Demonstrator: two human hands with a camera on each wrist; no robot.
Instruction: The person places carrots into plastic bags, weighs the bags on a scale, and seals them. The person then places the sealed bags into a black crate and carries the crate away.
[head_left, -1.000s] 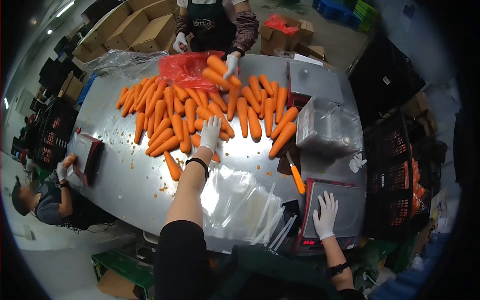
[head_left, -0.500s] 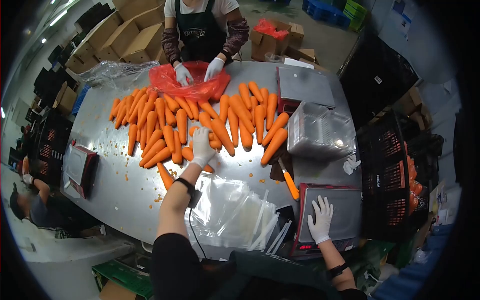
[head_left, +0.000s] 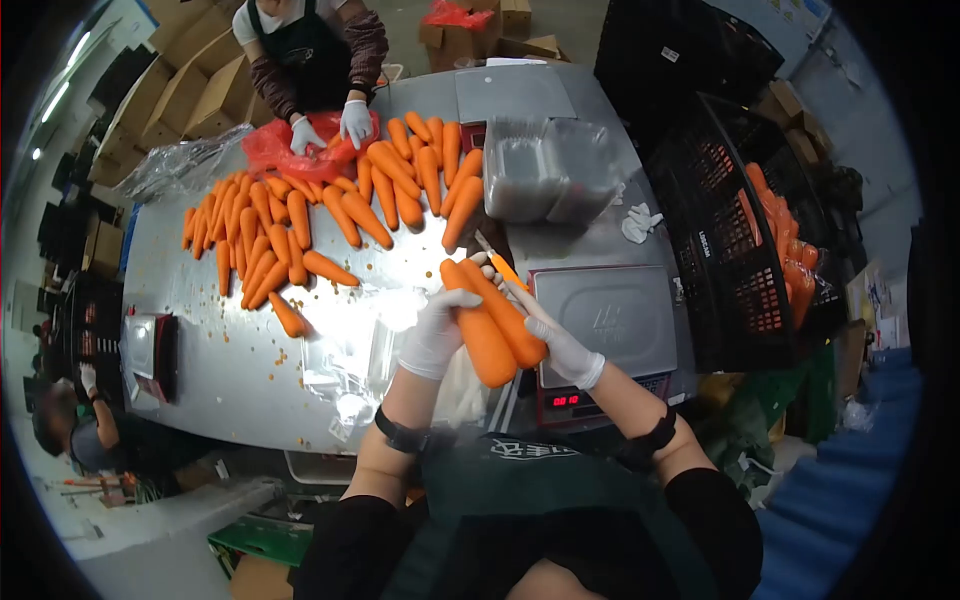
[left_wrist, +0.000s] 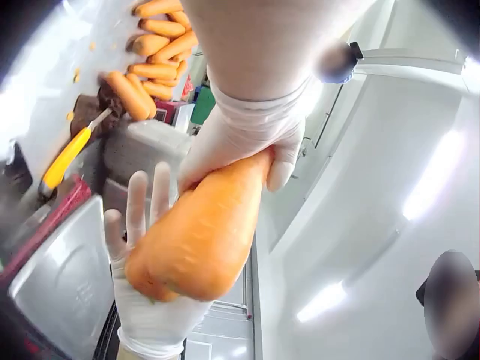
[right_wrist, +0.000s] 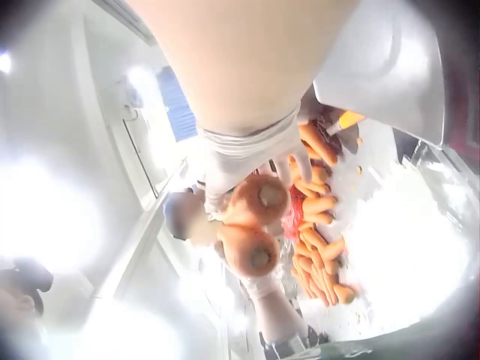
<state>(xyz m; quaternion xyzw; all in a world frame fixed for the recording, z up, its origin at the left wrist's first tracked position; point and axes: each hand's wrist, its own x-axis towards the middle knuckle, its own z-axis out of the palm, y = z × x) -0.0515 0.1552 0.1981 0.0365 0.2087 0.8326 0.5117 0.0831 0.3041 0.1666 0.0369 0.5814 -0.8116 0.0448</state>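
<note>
Two large carrots are held together above the table's near edge, thick ends toward my body. My left hand, in a white glove, grips them from the left with its thumb over the upper side; in the left wrist view it wraps the narrow end of a carrot. My gloved right hand is at their right side, its fingers straight and spread behind the carrots in the left wrist view. Both cut-looking thick ends of the carrots face the right wrist camera. A loose pile of carrots lies farther left on the table.
A scale with a lit display is right of my hands, and an orange-handled knife lies beside it. Clear plastic trays are stacked behind. Clear bags lie left. Another person handles a red bag; a black crate stands right.
My left hand has left the pile and come back toward my body with two carrots. My right hand has lifted off the scale to meet them. The head view has shifted right.
</note>
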